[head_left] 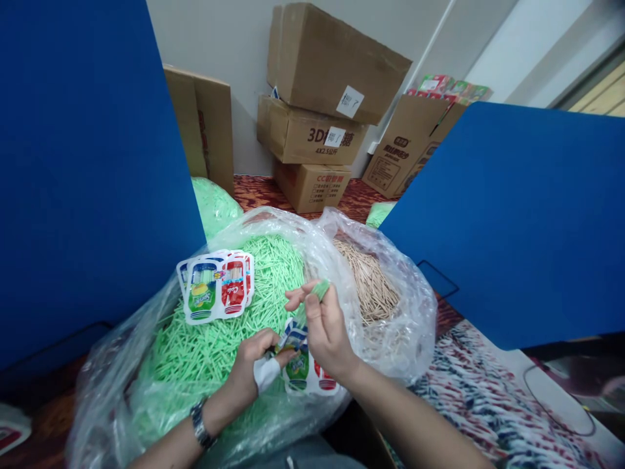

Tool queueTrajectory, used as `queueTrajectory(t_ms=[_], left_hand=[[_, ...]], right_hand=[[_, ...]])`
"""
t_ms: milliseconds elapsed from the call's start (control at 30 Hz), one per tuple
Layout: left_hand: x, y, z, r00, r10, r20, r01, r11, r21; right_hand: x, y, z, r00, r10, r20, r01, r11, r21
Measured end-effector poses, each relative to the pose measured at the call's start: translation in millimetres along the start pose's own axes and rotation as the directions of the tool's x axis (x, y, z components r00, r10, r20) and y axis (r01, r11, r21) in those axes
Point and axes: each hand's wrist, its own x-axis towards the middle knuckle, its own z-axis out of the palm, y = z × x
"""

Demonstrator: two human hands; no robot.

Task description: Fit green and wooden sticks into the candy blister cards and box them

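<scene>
A printed two-bottle pouch (pixel 297 374), marked Sprite in green and Cola in red, is pinched at its upper part by my left hand (pixel 250 361). My right hand (pixel 326 329) is closed on a small bundle of green candy sticks (pixel 320 290), just above the pouch. Below both hands spreads a large clear plastic bag of loose green sticks (pixel 209 348). Several similar pouches (pixel 217 286) lie stacked on that heap at the left, with sticks showing in their windows. Beside it, a second clear bag holds brown sticks (pixel 368 283).
Blue panels stand at the left (pixel 97 163) and right (pixel 512 228). Behind the bags, cardboard boxes (pixel 317 137) are piled against the wall. An open carton (pixel 403 143) with colourful packs stands back right. Patterned sheet material (pixel 469 391) lies at the right.
</scene>
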Motion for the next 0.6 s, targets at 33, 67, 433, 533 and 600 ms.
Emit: queueTrajectory(t_ms=[33, 67, 433, 533, 600], left_hand=[[0.3, 0.0, -0.2, 1.0, 0.011, -0.005, -0.011, 1.0, 0.001], [0.5, -0.4, -0.5, 1.0, 0.018, -0.009, -0.018, 1.0, -0.001], [-9.1, -9.0, -8.1, 0.995, 0.086, 0.06, -0.084, 0.996, -0.028], [-11.5, -11.7, -7.0, 0.996, 0.078, 0.046, -0.077, 0.997, -0.026], [-12.7, -14.3, -5.8, 0.997, 0.063, 0.034, -0.062, 0.998, -0.022]], right_hand=[[-3.8, 2.1, -0.5, 0.999, -0.04, 0.035, 0.044, 0.994, -0.104], [-7.7, 4.3, -1.3, 0.995, -0.076, 0.07, 0.088, 0.975, -0.202], [15.4, 41.9, -36.1, 0.988, 0.071, 0.135, -0.051, 0.988, -0.145], [43.2, 66.4, -31.8, 0.933, 0.165, 0.319, -0.08, 0.961, -0.263], [57.1, 81.8, -23.2, 0.883, 0.166, 0.439, 0.02, 0.921, -0.388]])
